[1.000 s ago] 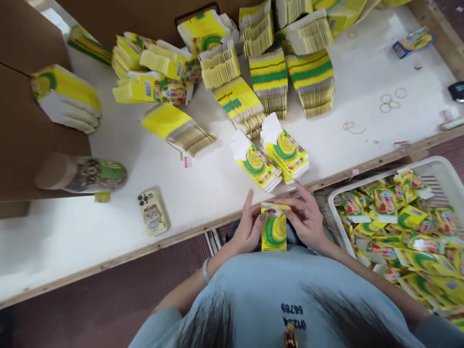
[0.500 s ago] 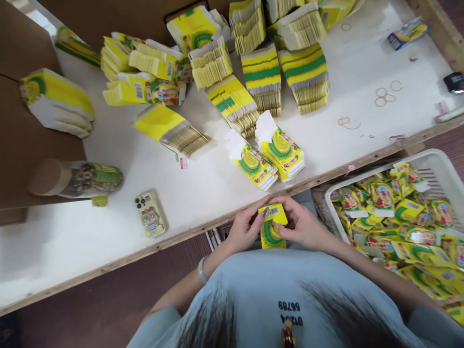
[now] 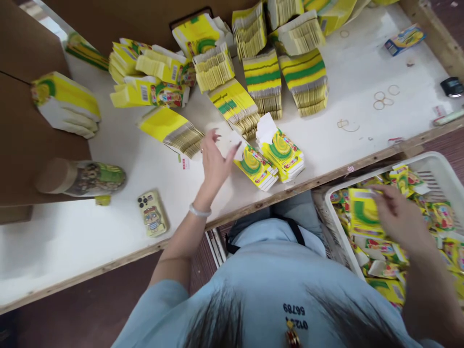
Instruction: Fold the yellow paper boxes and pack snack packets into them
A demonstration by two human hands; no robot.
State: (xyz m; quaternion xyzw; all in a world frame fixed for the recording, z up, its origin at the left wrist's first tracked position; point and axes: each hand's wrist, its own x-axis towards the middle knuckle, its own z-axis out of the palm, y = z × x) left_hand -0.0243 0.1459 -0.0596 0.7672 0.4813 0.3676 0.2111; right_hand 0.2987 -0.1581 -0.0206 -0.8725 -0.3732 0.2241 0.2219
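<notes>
Near the centre of the frame, the left hand, nearer and open with nothing gripped, is at the upper-left end of a carton pile slanting down rightward; contact is unclear. The right hand pinches a yellow carton over the right-side basket.

Even indoor light; pale glare, top left; soft shadows on white surface; right hand motion-blurred.
</notes>
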